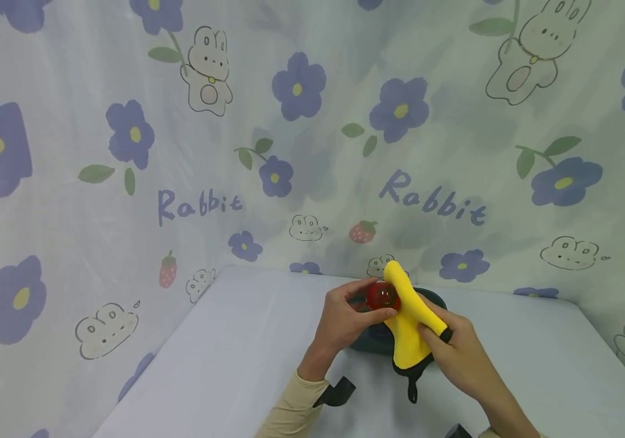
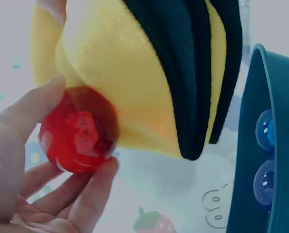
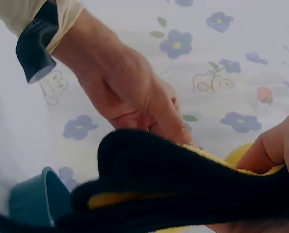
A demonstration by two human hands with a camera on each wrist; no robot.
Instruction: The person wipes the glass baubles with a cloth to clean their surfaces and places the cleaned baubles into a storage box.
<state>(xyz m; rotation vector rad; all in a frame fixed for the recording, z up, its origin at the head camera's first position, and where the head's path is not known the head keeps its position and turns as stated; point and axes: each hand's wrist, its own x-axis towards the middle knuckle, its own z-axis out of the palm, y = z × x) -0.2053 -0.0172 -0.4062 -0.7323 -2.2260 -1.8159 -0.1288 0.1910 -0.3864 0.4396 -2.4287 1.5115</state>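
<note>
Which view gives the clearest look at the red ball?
The left wrist view: the red ball fills the frame, pinched by the left hand against the yellow cloth. The head view shows it small; the right wrist view hides it.

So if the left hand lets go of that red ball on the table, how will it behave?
The red ball looks round and glossy, so it probably rolls and may slip. The left hand pinches it by the fingertips beside the yellow cloth; it seems light.

A makeshift recording corner: white table (image 1: 225, 359) boxed in by rabbit-print cloth (image 1: 312, 152) (flowers, strawberries).
</note>
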